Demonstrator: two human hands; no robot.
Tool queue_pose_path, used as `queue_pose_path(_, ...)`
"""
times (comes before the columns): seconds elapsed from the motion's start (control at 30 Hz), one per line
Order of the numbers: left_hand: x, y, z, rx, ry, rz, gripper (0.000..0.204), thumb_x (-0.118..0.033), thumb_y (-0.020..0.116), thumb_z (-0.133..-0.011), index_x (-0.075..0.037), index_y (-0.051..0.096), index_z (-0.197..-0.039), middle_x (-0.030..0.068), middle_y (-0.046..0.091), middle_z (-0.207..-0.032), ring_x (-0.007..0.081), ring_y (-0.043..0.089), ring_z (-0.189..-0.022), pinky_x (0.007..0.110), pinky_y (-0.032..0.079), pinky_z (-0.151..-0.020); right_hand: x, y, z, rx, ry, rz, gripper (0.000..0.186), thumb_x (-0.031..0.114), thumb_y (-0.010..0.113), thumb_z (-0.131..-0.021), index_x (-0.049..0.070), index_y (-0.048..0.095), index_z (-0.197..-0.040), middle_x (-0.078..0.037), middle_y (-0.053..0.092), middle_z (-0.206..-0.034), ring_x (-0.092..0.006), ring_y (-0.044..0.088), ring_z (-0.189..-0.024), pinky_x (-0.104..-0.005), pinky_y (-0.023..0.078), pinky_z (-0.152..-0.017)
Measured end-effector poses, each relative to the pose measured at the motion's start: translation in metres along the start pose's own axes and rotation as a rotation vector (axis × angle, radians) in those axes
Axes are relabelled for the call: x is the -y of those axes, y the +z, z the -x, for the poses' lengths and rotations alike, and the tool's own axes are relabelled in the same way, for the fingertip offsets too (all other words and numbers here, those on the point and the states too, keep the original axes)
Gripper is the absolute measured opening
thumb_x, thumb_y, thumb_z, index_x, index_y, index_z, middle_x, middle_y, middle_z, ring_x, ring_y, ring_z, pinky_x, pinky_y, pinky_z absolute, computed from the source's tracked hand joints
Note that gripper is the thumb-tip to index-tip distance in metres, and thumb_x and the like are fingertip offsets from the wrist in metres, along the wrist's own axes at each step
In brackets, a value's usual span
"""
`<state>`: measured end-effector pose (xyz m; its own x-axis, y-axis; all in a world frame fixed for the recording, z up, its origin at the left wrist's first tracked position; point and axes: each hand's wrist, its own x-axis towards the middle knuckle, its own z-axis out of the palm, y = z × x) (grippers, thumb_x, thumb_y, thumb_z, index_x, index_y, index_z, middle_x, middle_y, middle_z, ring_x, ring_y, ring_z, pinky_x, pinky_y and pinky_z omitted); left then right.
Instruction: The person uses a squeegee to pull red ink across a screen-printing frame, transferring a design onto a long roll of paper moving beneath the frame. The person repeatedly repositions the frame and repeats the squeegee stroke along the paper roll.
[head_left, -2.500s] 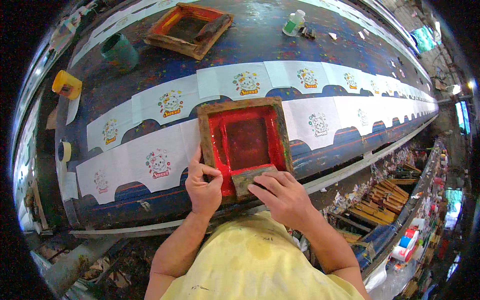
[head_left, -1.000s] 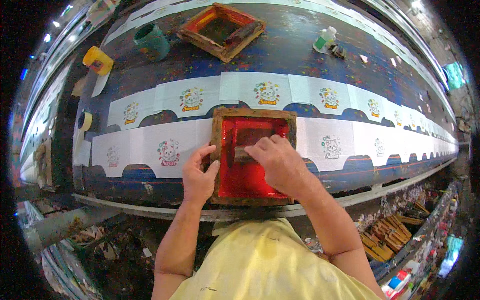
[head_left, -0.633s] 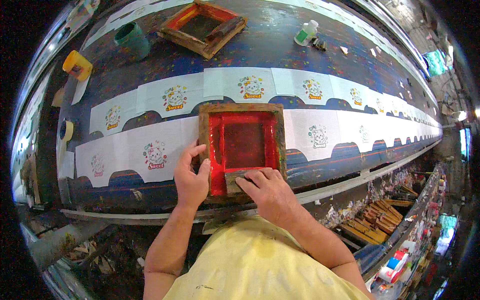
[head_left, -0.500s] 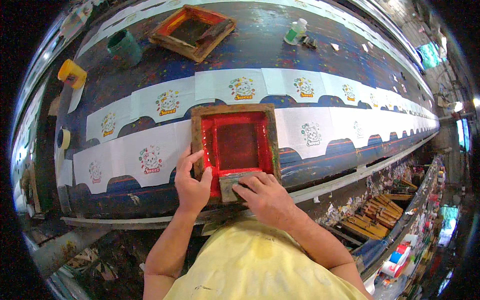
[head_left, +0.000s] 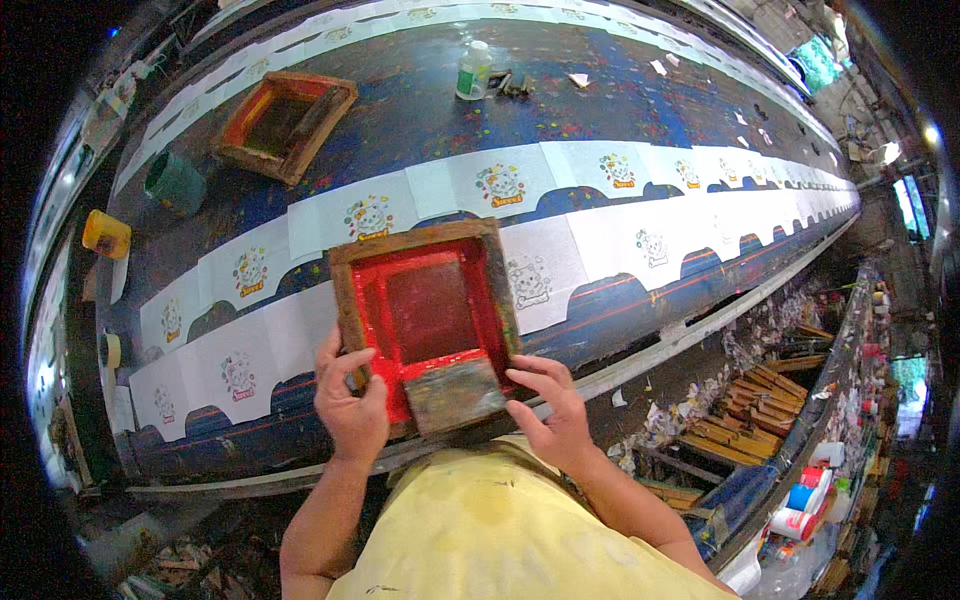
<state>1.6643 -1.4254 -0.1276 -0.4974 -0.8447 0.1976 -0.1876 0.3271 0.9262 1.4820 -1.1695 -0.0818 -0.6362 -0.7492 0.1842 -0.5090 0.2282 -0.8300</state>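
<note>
A square wooden screen frame [head_left: 348, 282] with red ink inside sits over the near row of white printed pieces [head_left: 655, 240], slightly turned. A flat, ink-stained squeegee [head_left: 450, 398] rests across its lower right part. My left hand [head_left: 350, 405] grips the frame's lower left side, thumb along the rim. My right hand [head_left: 550, 410] is at the lower right side, fingertips curled on the edge beside the squeegee. Behind runs another row of white pieces [head_left: 430, 188] with colourful cartoon prints.
On the dark table [head_left: 430, 100] stand a second wooden screen [head_left: 325, 122], a green container [head_left: 175, 190], a yellow container [head_left: 103, 230], a bottle [head_left: 473, 75] and tape [head_left: 112, 352]. A metal rail [head_left: 680, 350] edges the table; wooden slats [head_left: 760, 410] lie in a trough at lower right.
My right hand has moved off the squeegee to the frame's right side. The frame has shifted left in view and tilted, with the squeegee left resting in it. The view has turned.
</note>
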Motion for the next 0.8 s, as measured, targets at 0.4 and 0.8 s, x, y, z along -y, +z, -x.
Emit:
queue_pose_path(0.4,-0.036,0.155,0.013,0.031,-0.114,0.257,0.033,0.017,0.074,-0.088,-0.003,0.079,-0.114,0.0289,0.052,-0.179,0.0374,0.051,-0.168,0.047,0.039,-0.137,-0.088,-0.127,-0.017,-0.025,-0.038,0.034,0.046,0.0,0.086,-0.093,0.005,0.08,-0.138,-0.021,0.076,-0.147,-0.0429,0.067,-0.142,-0.0544,0.052,-0.122)
queue_pose_path(0.8,-0.037,0.159,0.012,0.036,-0.137,0.268,0.031,0.016,0.075,-0.086,-0.003,0.078,-0.11,0.0305,0.051,-0.18,0.0386,0.05,-0.168,0.049,0.035,-0.14,-0.061,-0.116,-0.037,0.246,-0.46,0.375,0.047,0.01,0.088,-0.086,0.01,0.082,-0.132,-0.014,0.077,-0.139,-0.0404,0.073,-0.131,-0.0543,0.061,-0.107)
